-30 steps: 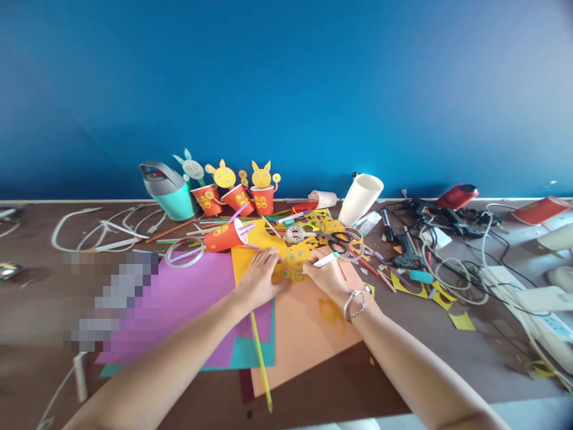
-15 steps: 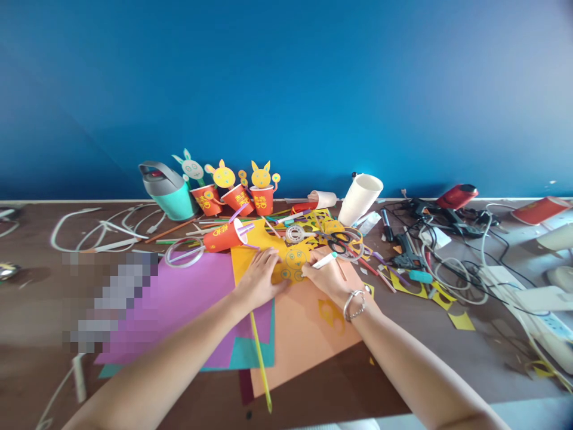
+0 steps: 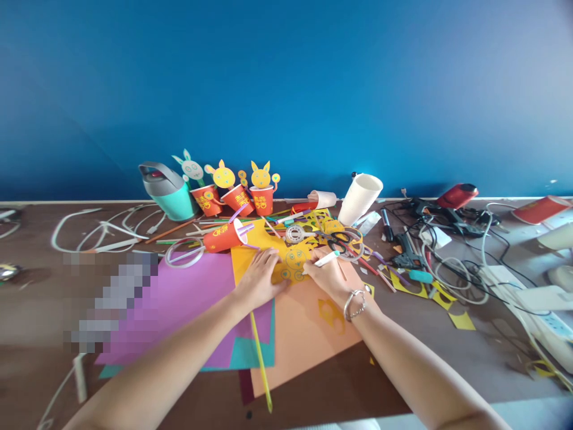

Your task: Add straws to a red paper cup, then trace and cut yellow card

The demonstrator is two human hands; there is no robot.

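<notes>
The right hand (image 3: 326, 273) is gripping a slim white teal-ended marker (image 3: 327, 259), its tip seemingly touching a yellow paper piece bearing drawn circles (image 3: 295, 258), which is lying between both hands. The left hand (image 3: 262, 275) is resting open, fingers extended, near a tipped red paper cup with gold markings (image 3: 221, 237).

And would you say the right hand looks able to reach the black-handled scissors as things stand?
Probably yes: the scissors lie just beyond the right hand, but the white marker it holds would likely need setting down first.
</notes>
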